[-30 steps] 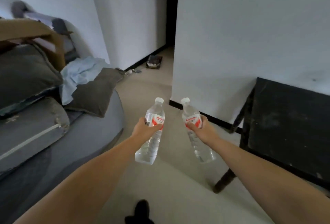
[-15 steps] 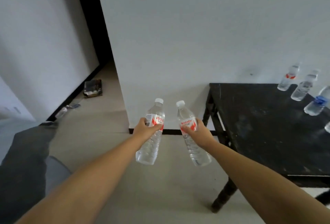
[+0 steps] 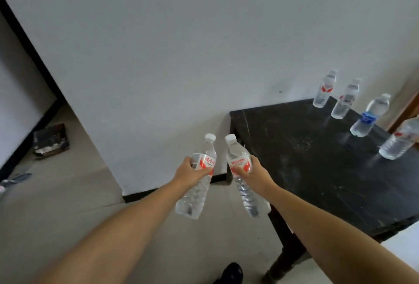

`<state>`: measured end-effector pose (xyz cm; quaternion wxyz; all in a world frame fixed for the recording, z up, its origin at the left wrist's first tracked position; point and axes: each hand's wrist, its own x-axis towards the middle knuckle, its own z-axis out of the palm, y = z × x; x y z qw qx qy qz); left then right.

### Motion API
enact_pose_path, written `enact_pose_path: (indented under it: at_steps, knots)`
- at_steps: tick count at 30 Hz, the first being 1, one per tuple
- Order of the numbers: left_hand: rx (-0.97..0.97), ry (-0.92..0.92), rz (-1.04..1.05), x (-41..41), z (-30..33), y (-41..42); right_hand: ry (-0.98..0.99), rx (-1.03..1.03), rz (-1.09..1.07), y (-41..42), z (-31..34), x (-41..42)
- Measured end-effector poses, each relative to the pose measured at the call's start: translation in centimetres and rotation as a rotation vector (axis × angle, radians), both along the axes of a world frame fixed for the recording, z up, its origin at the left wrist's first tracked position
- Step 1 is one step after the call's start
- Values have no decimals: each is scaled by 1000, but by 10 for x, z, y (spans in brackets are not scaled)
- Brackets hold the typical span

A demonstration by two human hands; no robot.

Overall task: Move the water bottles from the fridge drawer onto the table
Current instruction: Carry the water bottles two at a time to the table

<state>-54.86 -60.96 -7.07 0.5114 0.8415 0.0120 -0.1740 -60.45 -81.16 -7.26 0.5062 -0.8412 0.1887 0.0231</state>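
My left hand [image 3: 188,171] grips a clear water bottle [image 3: 195,195] with a red-and-white label around its middle. My right hand [image 3: 256,173] grips a second such bottle [image 3: 242,181], tilted left at the cap. Both bottles hang over the floor just left of the black table [image 3: 306,166]. Several water bottles stand along the table's far right: two red-labelled ones [image 3: 323,90] [image 3: 344,100], a blue-labelled one [image 3: 369,116], and one [image 3: 400,139] at the frame edge. The fridge drawer is out of view.
A white wall [image 3: 204,57] rises right behind the table. A dark doorway edge [image 3: 29,52] runs at the left, with a dark flat object [image 3: 51,139] on the floor beside it. The table's turned leg [image 3: 283,258] stands near my dark shoe [image 3: 231,274].
The view has swung right from the sofa toward the table. The table and its bottles are now closer and fuller in view. Both hands keep holding their bottles.
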Motion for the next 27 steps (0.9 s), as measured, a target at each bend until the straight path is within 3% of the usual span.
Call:
enact_pose_path:
  at_steps: [9,14,27]
  knots:
    - [9,-12,-102,170,11,-120,-1,-6,-99,-114,10,141]
    - [-18,9,-159,226,10,-192,-2,-20,-195,-178,17,176]
    - [29,43,-685,354,-19,-428,37,18,-750,-333,-5,228]
